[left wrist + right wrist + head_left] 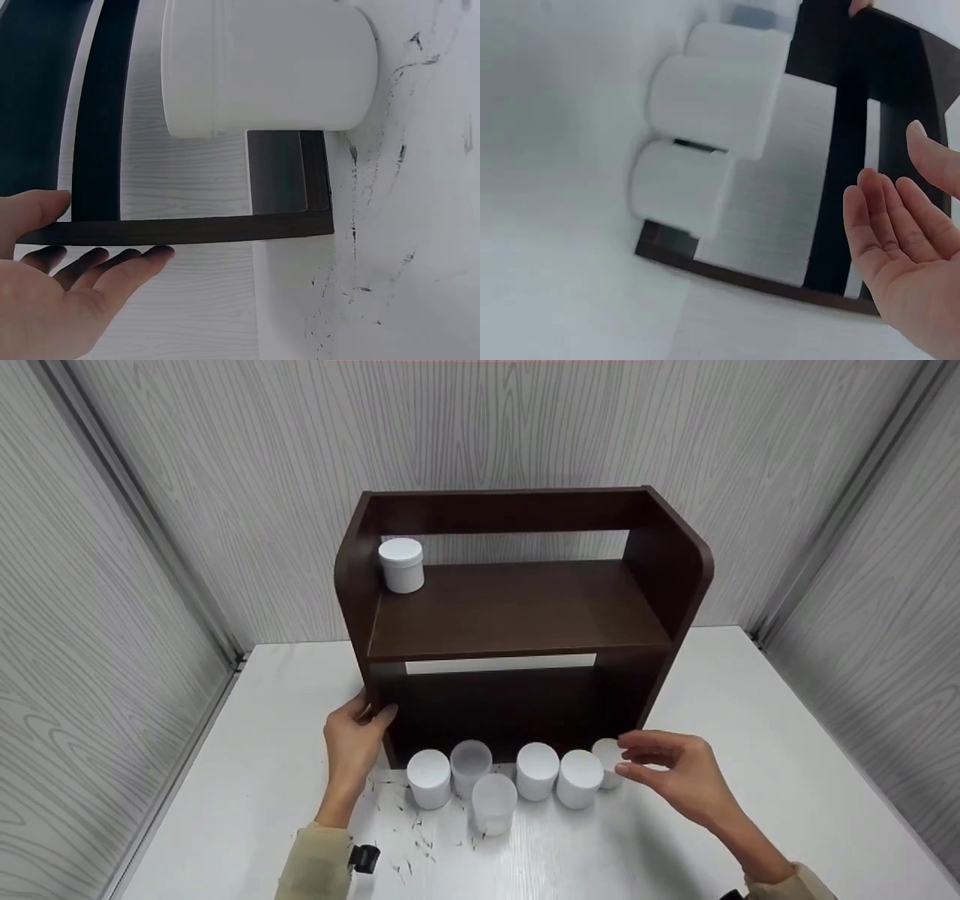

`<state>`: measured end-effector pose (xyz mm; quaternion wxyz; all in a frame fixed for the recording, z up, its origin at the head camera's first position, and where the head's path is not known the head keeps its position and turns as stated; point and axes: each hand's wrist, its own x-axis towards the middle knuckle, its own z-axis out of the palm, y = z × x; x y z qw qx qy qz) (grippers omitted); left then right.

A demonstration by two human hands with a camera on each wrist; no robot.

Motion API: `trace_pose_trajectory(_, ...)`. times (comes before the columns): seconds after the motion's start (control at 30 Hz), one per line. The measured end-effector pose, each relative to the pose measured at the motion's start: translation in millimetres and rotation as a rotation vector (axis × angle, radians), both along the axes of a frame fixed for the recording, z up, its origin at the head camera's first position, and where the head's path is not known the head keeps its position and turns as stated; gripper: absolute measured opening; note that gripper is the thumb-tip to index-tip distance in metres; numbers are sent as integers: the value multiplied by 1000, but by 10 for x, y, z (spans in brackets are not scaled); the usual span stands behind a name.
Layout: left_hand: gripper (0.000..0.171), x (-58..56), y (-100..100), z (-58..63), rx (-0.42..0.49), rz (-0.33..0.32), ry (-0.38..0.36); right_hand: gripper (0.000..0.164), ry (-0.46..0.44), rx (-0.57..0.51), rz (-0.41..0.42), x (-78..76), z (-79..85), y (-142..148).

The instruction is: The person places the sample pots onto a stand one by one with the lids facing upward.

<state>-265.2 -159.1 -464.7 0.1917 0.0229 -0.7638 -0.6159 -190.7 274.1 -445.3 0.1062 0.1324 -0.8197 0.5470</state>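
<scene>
A dark brown shelf [517, 607] fills mid-frame. The left hand [352, 744] grips its left side, lower left; the right hand [681, 776], lower right, fingers relaxed and parted, is near the rightmost jar [606, 757] of six at lower centre, contents unclear. One lidded white jar [403, 566] sits on the shelf, upper centre-left.

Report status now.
Left hand grips dark brown wooden shelf at left. Right hand holds nothing. White cylindrical jar on upper level; six whitish containers crowd front.

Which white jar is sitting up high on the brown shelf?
The white jar at the left end of the brown shelf's upper board; the other six jars all stand lower down, on the table.
</scene>
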Motion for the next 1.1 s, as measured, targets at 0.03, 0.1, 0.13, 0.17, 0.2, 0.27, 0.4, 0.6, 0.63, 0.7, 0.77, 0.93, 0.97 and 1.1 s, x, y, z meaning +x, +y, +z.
trace_pose_trajectory(0.03,50,3,1,4,3,-1,1,31,-6,5,-11,-5,-26,37)
trace_pose_trajectory(0.1,50,8,3,13,3,-5,4,32,-18,24,-26,-18,-81,110)
trace_pose_trajectory(0.13,49,7,3,16,1,-8,7,33,-28,31,-33,-28,-109,143)
trace_pose_trajectory(0.17,50,6,3,18,-3,-9,10,33,-38,37,-40,-38,-136,173)
trace_pose_trajectory(0.2,50,6,3,19,-10,-14,13,34,-50,43,-48,-46,-163,201)
trace_pose_trajectory(0.27,52,4,1,17,-18,-22,17,36,-73,60,-66,-67,-216,248)
trace_pose_trajectory(0.4,54,7,-1,7,-36,-19,12,39,-113,92,-93,-118,-316,314)
trace_pose_trajectory(0.6,53,-1,9,-8,-50,9,0,44,-150,127,-104,-202,-425,378)
trace_pose_trajectory(0.63,53,-3,10,-11,-48,14,-4,46,-154,128,-100,-216,-439,384)
trace_pose_trajectory(0.7,52,-7,14,-15,-39,20,-8,49,-162,125,-93,-242,-464,393)
trace_pose_trajectory(0.77,52,-9,21,-19,-27,22,-7,50,-158,133,-85,-266,-484,401)
trace_pose_trajectory(0.93,51,-3,34,-35,-13,18,1,51,-135,149,-82,-319,-528,417)
trace_pose_trajectory(0.97,51,-1,34,-39,-12,20,2,52,-136,151,-78,-330,-538,421)
trace_pose_trajectory(1.1,51,2,30,-44,-10,25,7,57,-164,138,-61,-361,-570,420)
